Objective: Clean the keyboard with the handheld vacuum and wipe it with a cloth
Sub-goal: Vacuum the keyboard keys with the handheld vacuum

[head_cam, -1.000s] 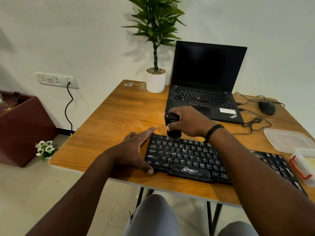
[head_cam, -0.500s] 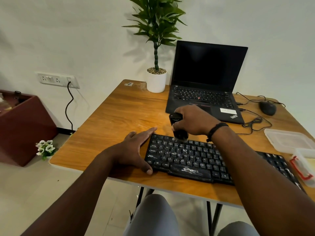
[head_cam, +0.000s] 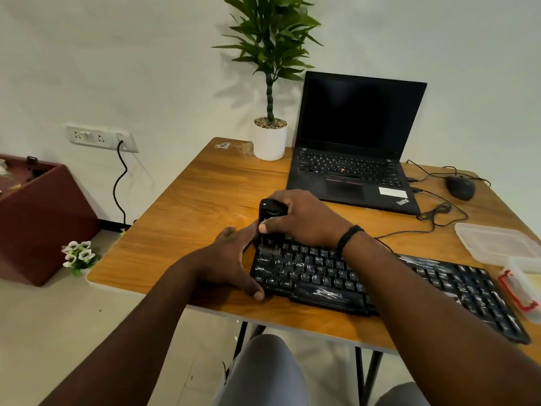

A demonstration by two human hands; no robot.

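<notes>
While right hand (head_cam: pixel 304 219) grips vacuum (head_cam: pixel 270 221) | keyboard (head_cam: pixel 380 285) far-left corner

My right grip (head_cam: pixel 304 221) has bare worktop (head_cam: pixel 187 206) off to its left and ahead. The laptop (head_cam: pixel 351 177) blocks just beyond it, the plant pot (head_cam: pixel 270 142) farther ahead-left. My left grip (head_cam: pixel 231 259) crowds its near-left; plastic containers (head_cam: pixel 497 244) wall off the far right.
</notes>
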